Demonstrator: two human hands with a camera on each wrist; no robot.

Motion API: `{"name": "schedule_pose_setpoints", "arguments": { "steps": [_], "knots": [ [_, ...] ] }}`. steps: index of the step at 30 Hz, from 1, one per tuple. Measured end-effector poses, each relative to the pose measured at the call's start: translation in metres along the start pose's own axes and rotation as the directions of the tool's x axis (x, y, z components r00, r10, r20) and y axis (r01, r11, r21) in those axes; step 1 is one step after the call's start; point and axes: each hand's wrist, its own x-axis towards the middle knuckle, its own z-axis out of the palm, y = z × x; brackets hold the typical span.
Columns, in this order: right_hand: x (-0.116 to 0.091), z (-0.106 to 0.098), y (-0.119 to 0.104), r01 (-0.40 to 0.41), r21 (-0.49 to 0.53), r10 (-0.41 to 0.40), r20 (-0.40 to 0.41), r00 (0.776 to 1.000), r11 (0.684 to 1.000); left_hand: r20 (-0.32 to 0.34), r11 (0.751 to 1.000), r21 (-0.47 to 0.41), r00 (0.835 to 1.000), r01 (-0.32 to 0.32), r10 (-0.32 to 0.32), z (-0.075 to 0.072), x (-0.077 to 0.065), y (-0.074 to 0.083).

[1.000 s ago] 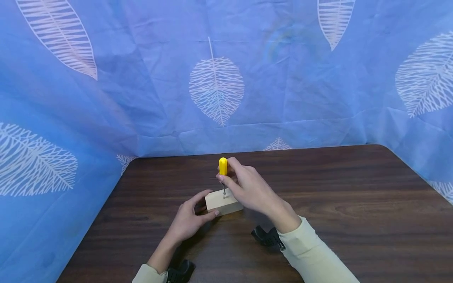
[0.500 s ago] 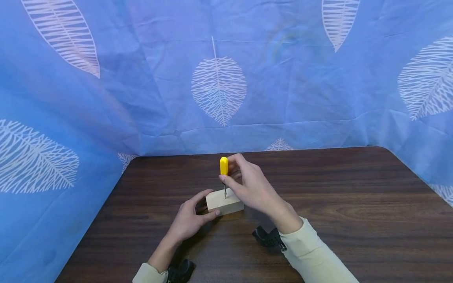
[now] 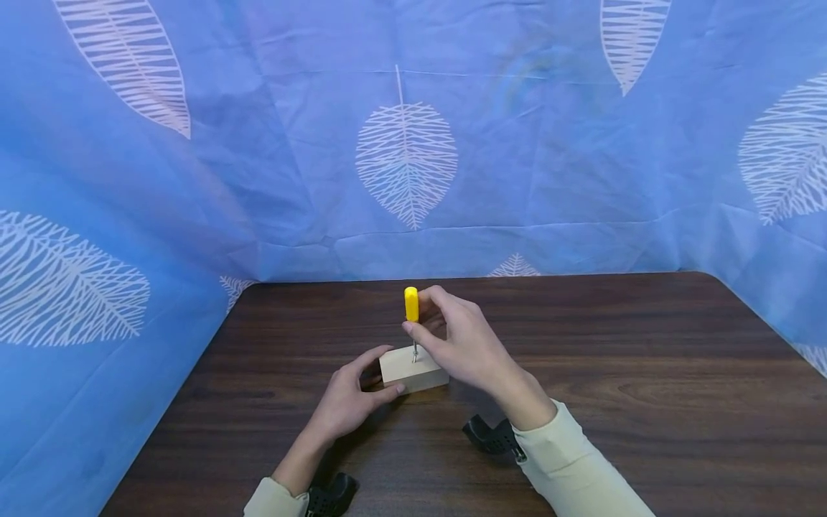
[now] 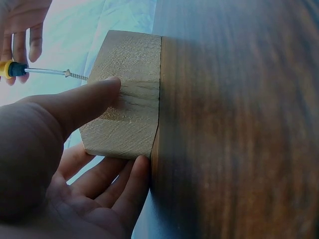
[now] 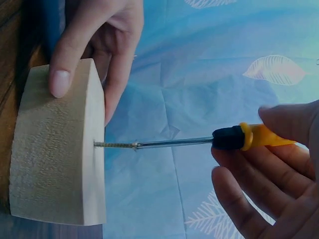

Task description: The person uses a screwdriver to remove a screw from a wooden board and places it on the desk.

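A pale wooden block lies on the table, gripped at its left end by my left hand, thumb on the near side and fingers behind. From its top face a screw stands upright, partly sunk in the wood. The shaft of a yellow-handled screwdriver meets the screw head in line with it. My right hand pinches the screwdriver's handle between thumb and fingers. A black collar shows below the yellow grip in the right wrist view.
The dark wood-grain table extends around the block. Behind and to the left hangs a blue cloth printed with white leaves. A black wrist device sits under the right wrist, another under the left.
The right hand's fingers have shifted slightly about the screwdriver handle. The left hand keeps its hold on the block. The whole view has drifted a little.
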Motion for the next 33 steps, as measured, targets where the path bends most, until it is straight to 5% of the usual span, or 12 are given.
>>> {"name": "schedule_pose_setpoints", "arguments": {
  "steps": [10,28,33],
  "knots": [
    [-0.0083,0.0006,0.0038,-0.04,-0.013,0.04,-0.006,0.999,0.999,0.024,1.0,-0.024,1.0,0.004,-0.004,0.0059,-0.0026,-0.0023],
    [-0.0032,0.0044,0.0067,0.079,-0.039,-0.081,-0.077,0.994,0.996,-0.005,1.0,-0.012,1.0,-0.008,0.008,-0.0014,-0.0046,-0.0006],
    [0.0007,0.001,0.0053,0.046,-0.042,-0.048,-0.061,0.997,0.998,-0.009,1.0,-0.018,1.0,-0.003,0.003,-0.0019,-0.0013,0.0002]
  ]
}}
